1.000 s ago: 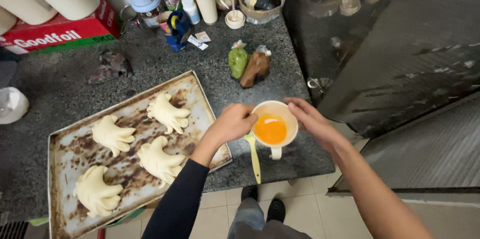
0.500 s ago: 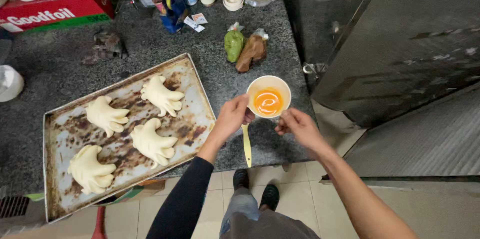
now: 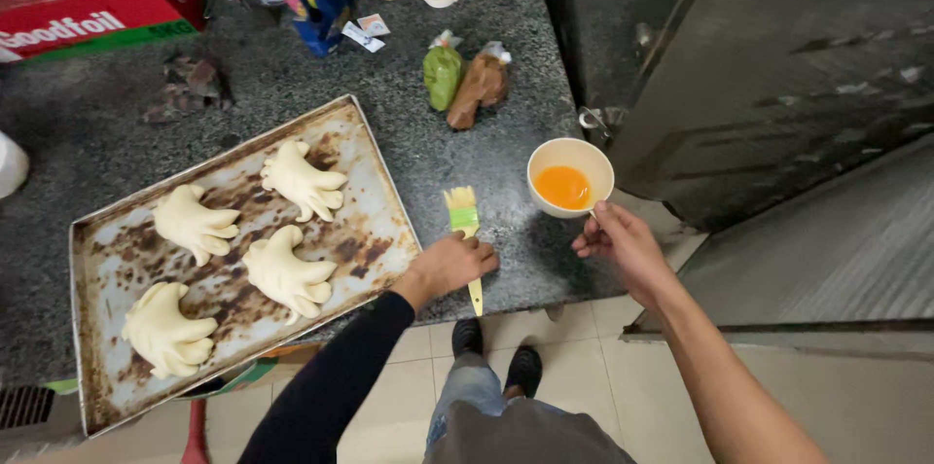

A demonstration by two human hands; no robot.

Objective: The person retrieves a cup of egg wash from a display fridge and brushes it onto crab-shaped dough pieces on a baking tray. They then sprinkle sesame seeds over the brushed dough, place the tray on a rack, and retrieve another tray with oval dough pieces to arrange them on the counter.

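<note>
Since the earlier frame the left hand (image 3: pixel 449 265) has drawn the pastry brush with yellow-green bristles and yellow handle (image 3: pixel 465 231) out of the cup and now holds it over the dark speckled stone tabletop (image 3: pixel 88 148), bristles pointing away, handle end past the tabletop's near edge. Its grip is closed around the handle. Just to the right, the right hand (image 3: pixel 623 245) pinches the handle of the small white cup of orange beaten egg (image 3: pixel 570 177), which stands near the tabletop's right edge; that grip is narrow, on the cup's handle. To the left lies the worn, stained metal baking tray (image 3: pixel 379 231), overhanging the near edge, with four pale hand-shaped dough pieces (image 3: pixel 282 274) on it, apart from each other. Farther back sit a green bag (image 3: pixel 443 75) and a brown bag (image 3: pixel 479 87), touching. At the far edge stand a red cardboard box (image 3: pixel 92 21), bottles and jars.
</note>
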